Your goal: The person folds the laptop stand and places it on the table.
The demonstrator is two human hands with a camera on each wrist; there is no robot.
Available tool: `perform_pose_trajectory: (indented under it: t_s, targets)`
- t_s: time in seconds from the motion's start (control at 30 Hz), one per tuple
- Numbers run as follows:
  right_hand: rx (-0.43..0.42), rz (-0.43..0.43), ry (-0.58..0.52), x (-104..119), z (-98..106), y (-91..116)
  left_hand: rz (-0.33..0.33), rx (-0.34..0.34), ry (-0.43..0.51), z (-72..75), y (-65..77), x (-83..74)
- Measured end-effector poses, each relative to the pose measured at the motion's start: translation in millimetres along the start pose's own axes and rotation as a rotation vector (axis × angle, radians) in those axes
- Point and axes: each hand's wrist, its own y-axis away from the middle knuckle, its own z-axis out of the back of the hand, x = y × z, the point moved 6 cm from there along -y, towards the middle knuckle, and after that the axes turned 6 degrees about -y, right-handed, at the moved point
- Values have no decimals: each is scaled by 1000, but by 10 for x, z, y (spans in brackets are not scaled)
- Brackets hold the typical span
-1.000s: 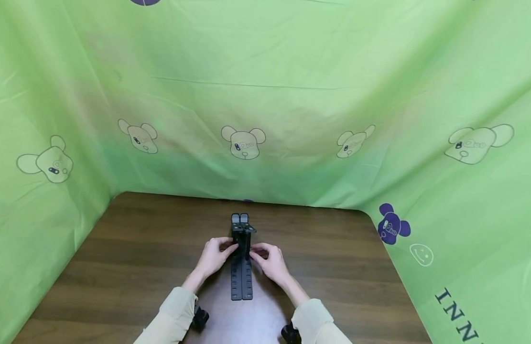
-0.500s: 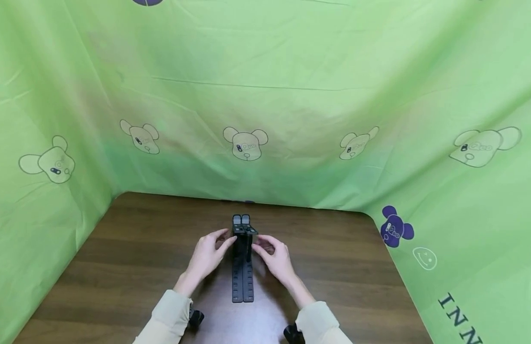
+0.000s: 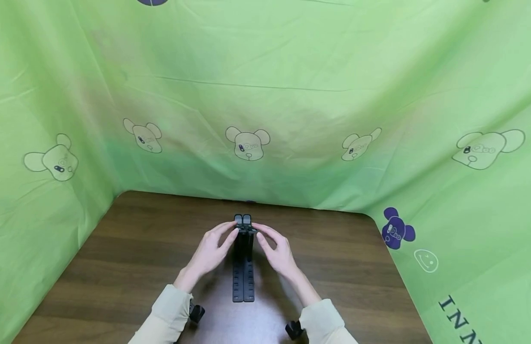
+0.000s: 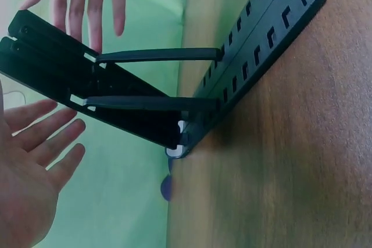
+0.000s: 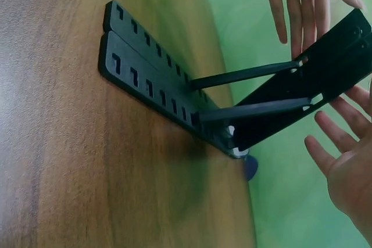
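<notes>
A black folding stand (image 3: pixel 243 282) is set up in the middle of the table, its slotted base (image 4: pixel 256 45) lying flat. The hinged upper panel (image 5: pixel 325 68) slants upward, propped by two thin struts (image 4: pixel 157 56) whose ends sit at the base slots. On the panel's left side, my left hand (image 3: pixel 210 252) has its fingertips at the upper edge. My right hand (image 3: pixel 280 254) mirrors it on the right side, with thumb and fingers apart. Both wrist views show the fingers fairly straight, spread beside and behind the panel.
The brown wood-grain table (image 3: pixel 334 267) reaches back to a green curtain (image 3: pixel 291 105) printed with mouse faces, which also hangs along both sides. A small black device sits at each sleeve cuff (image 3: pixel 172 306).
Both hands have moved up and away from lower on the stand's sides to the top edge of its panel, and their fingers have straightened. The stand stays in place.
</notes>
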Motion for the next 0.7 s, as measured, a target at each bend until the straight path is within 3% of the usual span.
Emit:
perform_pose_trajectory:
  t_s: [0.4,0.7]
  targets:
    - [-27,41,28,14,-7,-40,-1,-15,15,-47,-63,-56]
    - [-49,37,69,27,33,-207,5,-4,-26,8,-242,-76]
